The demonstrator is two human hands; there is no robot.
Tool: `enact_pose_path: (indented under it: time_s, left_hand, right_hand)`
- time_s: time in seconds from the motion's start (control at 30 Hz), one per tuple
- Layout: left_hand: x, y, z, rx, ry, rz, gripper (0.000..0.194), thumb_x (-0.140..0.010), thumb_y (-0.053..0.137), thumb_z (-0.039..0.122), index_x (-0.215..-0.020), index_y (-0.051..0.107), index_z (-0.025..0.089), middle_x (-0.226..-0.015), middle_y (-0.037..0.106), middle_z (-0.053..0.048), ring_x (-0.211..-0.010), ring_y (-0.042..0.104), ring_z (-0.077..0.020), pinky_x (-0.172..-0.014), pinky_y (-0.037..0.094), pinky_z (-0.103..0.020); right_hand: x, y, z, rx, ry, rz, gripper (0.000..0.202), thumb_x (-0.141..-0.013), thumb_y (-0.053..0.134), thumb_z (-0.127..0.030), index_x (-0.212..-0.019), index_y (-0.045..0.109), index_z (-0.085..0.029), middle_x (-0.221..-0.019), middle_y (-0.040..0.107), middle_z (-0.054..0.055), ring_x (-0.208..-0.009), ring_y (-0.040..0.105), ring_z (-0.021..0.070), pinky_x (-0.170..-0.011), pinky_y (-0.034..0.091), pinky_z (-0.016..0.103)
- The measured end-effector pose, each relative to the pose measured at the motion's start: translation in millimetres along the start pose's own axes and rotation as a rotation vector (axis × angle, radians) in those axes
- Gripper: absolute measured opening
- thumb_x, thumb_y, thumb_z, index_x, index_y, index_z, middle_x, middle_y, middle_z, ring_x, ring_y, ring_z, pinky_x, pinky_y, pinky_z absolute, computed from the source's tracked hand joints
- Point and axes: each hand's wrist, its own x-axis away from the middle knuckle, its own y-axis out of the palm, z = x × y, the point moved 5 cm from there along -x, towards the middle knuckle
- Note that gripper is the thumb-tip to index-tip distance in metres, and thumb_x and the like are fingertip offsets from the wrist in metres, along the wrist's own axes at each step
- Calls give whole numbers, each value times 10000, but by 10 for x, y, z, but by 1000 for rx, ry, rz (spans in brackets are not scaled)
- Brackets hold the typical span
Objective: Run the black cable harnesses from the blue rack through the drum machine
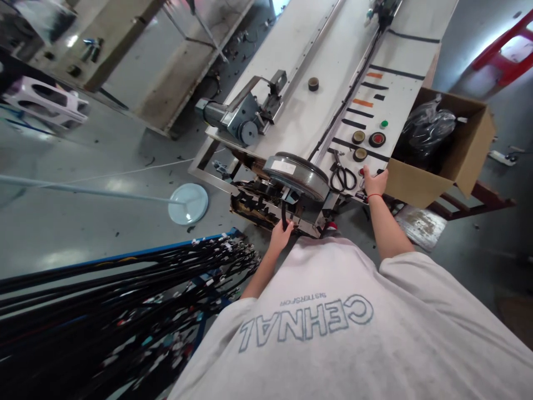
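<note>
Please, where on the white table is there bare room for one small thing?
There is bare white table around the lone tape roll, between the motor unit and the long black cable. It is crowded near the right hand: scissors, other tape rolls and black strips lie close together. A large drum takes up room near the left hand.

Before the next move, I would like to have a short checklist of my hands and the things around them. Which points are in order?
1. Left hand holding the black strip: ok, fingers closed around it.
2. Left hand apart from the wheel: ok.
3. Wheel standing still: cannot tell from one picture.
4. Scissors lying on the table, apart from the right hand: ok.
5. Right hand touching the small red piece: cannot tell.
6. Floor free of scraps: not ok, dark ones lie there.
</note>
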Motion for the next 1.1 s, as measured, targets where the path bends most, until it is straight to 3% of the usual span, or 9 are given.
enact_pose_path:
  time_s: [0.17,0.33,0.57,0.63,0.77,0.87,0.93,1.1]
  left_hand:
    - [23,-8,24,11,-5,-11,307,-836,537,480,-729,558,193,-684,651,-31,-688,632,-187,-731,503,-315]
    - [118,-108,-2,60,23,78,430,-870,442,570,-652,505,205,-560,519,4,-559,528,-145,-591,459,-265]
    - [140,-137,-4,88,24,90,385,-852,491,544,-740,577,186,-632,576,-10,-627,566,-152,-599,465,-244]
    - [130,-124,-79,109,15,81,380,-856,485,532,-742,588,184,-624,580,-8,-614,562,-149,-602,465,-245]
    - [210,-10,-342,15,-25,-70,330,-776,587,490,-678,597,175,-631,622,-22,-616,576,-164,-633,465,-271]
    - [329,-72,-457,-45,-25,30,332,-781,558,493,-681,589,178,-622,603,-15,-608,553,-166,-619,436,-268]
    - [390,-160,-430,-52,1,107,370,-816,500,515,-642,542,191,-570,536,8,-571,502,-150,-581,393,-251]
    - [351,-287,-166,-61,41,138,376,-835,485,514,-622,488,204,-535,460,33,-540,449,-130,-548,356,-236]
  right_hand:
    - [52,11,8,-4,51,-8,892,-792,578,-658,-1410,341,-60,-1403,423,286,-1312,422,351,-1067,358,500]
    - [68,12,9,9,75,-8,942,-762,595,-690,-1417,339,-63,-1399,424,284,-1297,434,364,-1061,361,510]
    - [40,-9,0,-11,62,8,927,-781,534,-729,-1414,360,-74,-1388,443,270,-1301,438,370,-1061,358,514]
    - [36,-21,-15,3,71,-1,950,-764,583,-701,-1421,348,-56,-1400,433,280,-1306,432,374,-1071,350,509]
    - [40,-44,-48,-5,92,-13,920,-762,627,-641,-1418,347,-59,-1401,443,285,-1299,442,378,-1068,352,521]
    - [53,-52,-68,-19,90,-16,882,-763,633,-621,-1398,362,-72,-1379,462,281,-1284,456,376,-1056,359,532]
    - [61,-52,-72,-28,95,-20,862,-762,633,-611,-1386,370,-78,-1373,467,276,-1274,466,370,-1053,364,528]
    - [66,-56,-80,-42,99,-18,856,-755,630,-614,-1377,376,-83,-1376,466,270,-1268,468,373,-1047,368,529]
